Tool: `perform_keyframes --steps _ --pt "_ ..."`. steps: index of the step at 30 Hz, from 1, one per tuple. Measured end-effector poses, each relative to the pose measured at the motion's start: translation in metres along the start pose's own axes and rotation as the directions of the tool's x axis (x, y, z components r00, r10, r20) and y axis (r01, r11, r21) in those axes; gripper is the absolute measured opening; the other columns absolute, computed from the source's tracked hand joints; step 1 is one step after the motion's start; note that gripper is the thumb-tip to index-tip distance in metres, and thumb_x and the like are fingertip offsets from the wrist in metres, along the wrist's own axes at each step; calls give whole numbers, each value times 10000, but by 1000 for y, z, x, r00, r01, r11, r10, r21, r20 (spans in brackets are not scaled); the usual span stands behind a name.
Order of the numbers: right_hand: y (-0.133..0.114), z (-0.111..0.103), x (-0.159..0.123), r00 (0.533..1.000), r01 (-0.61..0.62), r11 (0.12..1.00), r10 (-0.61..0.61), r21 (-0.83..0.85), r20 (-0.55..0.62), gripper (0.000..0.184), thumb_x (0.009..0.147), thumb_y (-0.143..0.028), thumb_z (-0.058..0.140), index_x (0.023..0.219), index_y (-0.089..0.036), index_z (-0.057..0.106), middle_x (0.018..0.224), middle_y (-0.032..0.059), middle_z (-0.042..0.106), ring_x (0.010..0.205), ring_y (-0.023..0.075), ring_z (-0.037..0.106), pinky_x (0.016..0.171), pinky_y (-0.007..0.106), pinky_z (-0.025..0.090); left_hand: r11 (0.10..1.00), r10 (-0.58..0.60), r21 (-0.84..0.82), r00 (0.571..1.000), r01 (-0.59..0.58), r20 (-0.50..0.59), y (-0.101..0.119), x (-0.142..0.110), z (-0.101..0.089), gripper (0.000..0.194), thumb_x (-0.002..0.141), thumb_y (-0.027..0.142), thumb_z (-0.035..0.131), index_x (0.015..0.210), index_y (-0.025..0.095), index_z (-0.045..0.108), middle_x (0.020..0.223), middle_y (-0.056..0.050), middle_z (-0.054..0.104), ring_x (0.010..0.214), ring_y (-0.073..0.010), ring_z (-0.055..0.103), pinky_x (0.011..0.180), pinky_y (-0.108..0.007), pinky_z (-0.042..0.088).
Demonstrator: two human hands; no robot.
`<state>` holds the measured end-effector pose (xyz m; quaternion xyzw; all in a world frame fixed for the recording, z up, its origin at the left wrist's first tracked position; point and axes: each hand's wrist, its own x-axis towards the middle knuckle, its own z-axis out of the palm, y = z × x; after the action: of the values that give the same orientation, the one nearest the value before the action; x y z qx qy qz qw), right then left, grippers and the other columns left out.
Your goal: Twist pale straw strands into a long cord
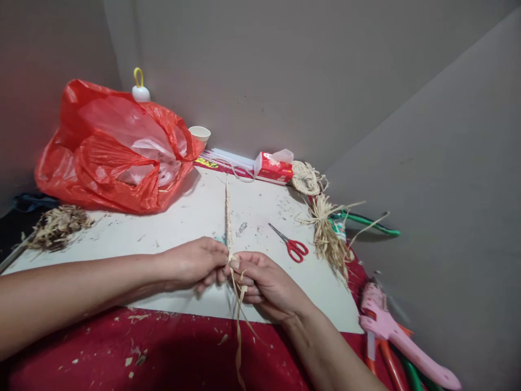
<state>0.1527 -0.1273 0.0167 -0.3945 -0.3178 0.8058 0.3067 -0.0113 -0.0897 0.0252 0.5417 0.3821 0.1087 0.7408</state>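
Note:
A thin braid of pale straw-like strands [228,217] runs away from me over the white board [171,233]. My left hand [203,263] pinches it from the left at its near end. From the right, my right hand [258,277] closes thumb and fingers on the same spot, the two hands almost touching. Loose strand ends [239,336] hang below the fingers over the red cloth [179,353]. Red-handled scissors [291,244] lie closed on the board to the right of my right hand.
A red plastic bag [109,157] stands back left beside a tangle of dry fibre [61,225]. Behind are a paper cup [199,134], a tissue pack [274,167] and a coiled braid [306,178]. At right lie a raffia bundle [328,233] and a pink glue gun [401,336].

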Motion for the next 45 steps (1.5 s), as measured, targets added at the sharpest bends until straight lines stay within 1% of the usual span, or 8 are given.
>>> perform_keyframes --steps 4,9,19,31,33,39,42,45 --pt "-4 -6 -1 999 -48 998 48 -46 4 247 756 -337 669 707 -119 564 474 -103 287 387 16 125 360 171 60 959 148 248 989 -137 -24 0 0 -5 237 807 321 464 713 137 580 634 16 531 557 -83 414 575 -206 354" --pt "-6 -11 -1 998 -53 967 47 -250 -28 293 797 -417 605 716 -143 540 533 -72 356 412 36 191 385 194 118 898 132 422 991 -122 7 8 1 -12 246 835 282 408 724 148 582 654 20 536 612 -101 441 609 -214 352" --pt "-9 -12 -5 986 97 622 -165 -777 -9 247 904 -297 410 710 -166 491 648 -28 402 619 103 357 550 209 294 977 11 210 997 -28 82 0 15 -15 253 799 342 443 660 154 541 592 43 453 519 -76 321 521 -210 275" --pt "-6 -13 -13 943 70 385 -326 -920 -65 281 884 -284 449 626 -174 463 590 -28 468 568 100 390 526 218 275 942 50 333 999 -43 -11 2 11 -8 225 771 270 451 575 179 388 495 71 309 458 -59 245 435 -204 182" --pt "-6 -14 -13 936 51 431 -335 -901 -108 279 865 -296 474 616 -171 486 577 -23 474 554 101 386 509 216 272 921 76 385 996 -56 -37 4 9 -6 227 766 267 454 566 178 394 500 66 314 468 -63 272 448 -202 199" --pt "1 -1 -7 981 1 903 -84 -429 -176 236 827 -323 451 677 -160 530 487 -4 575 360 66 331 383 189 237 878 176 465 980 -112 -96 7 5 0 231 788 267 439 607 158 531 526 50 421 506 -80 345 499 -203 269" --pt "10 13 -5 972 -37 952 -36 -305 -232 249 823 -358 426 678 -172 504 473 -3 592 281 57 279 325 188 189 883 178 456 977 -107 -115 4 3 1 232 788 266 452 610 155 552 510 45 468 494 -82 358 495 -207 267" --pt "19 21 -6 949 -20 888 -128 -460 -289 276 853 -344 389 658 -180 496 508 3 594 316 74 370 362 204 258 932 151 347 983 -105 -108 -1 2 1 231 795 263 450 607 156 530 517 36 504 493 -82 390 505 -208 293"
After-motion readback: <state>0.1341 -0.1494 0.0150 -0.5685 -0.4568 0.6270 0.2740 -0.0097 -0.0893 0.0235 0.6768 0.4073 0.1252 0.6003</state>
